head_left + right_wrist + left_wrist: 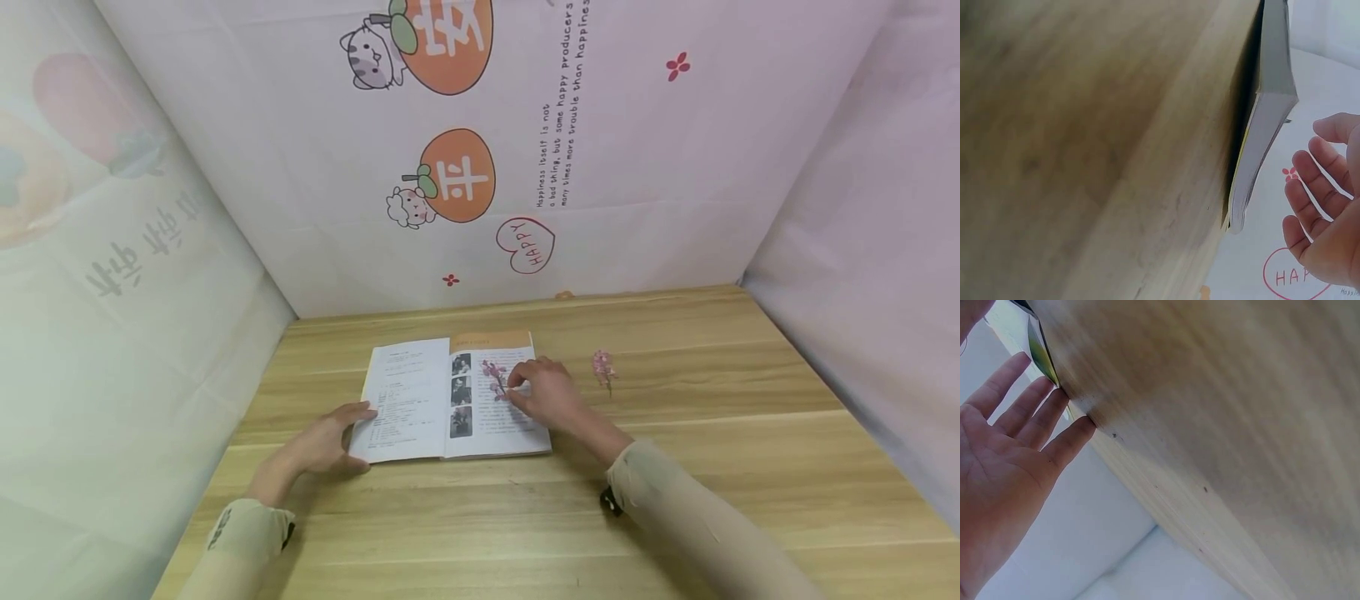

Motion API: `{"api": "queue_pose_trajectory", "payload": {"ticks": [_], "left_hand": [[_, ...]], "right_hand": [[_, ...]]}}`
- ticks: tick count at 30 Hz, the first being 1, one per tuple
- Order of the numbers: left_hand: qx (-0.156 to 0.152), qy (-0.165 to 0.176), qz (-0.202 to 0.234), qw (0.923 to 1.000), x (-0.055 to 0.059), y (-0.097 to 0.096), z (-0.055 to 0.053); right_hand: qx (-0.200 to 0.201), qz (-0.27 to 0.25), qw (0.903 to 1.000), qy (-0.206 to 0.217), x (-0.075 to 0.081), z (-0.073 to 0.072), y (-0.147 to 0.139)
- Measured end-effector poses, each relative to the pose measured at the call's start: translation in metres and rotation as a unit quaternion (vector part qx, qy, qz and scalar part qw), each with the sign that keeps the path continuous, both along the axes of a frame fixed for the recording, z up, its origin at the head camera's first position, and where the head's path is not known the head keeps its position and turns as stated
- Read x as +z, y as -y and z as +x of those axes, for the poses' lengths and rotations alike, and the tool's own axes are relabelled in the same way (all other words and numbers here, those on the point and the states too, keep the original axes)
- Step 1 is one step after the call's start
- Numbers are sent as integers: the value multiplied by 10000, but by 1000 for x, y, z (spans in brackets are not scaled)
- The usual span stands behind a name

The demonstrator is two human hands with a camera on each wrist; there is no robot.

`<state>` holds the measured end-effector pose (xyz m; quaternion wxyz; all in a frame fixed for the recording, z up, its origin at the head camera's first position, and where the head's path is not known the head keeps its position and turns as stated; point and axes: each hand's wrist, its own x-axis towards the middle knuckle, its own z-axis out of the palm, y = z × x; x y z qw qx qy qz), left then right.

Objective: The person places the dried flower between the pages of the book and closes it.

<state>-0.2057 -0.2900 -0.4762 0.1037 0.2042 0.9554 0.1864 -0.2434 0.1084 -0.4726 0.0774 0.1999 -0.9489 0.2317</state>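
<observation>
An open book (408, 400) lies on the table, text on its left page and small photos with text on its right page. A pressed pink flower sprig (493, 377) rests on the right page. Over that page, my right hand (551, 392) hovers beside the stem, fingers loosely bent; the right wrist view shows a gap between its fingertips and the book (1266, 119), with nothing held. At the book's left edge is my left hand (322, 442), its fingers fairly straight and touching the edge, thumb near the lower left corner.
A second pink flower sprig (603, 368) lies on the wooden table (450, 533), right of the book. White printed cloth (630, 167) hangs behind the table's back edge, and cloth walls stand on both sides.
</observation>
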Motion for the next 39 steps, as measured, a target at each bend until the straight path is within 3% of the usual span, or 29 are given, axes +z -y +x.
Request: {"api": "queue_pose_trajectory", "payload": {"ticks": [7,22,34,39], "left_hand": [[-23,-25,-49,10000,-1,1,-1],[-30,-70,-61,10000,-3,1,-2],[-66,-81,-76,9999,-2,3,-3],[-71,-96,-76,9999,-4,3,-3]], "right_hand": [[-125,-611,9980,61,4,-2,-3],[-330,-1047,9939,103,7,-5,-9],[-582,-1859,9803,315,2,-10,-14],[-797,-2310,9678,598,0,-10,-14]]}}
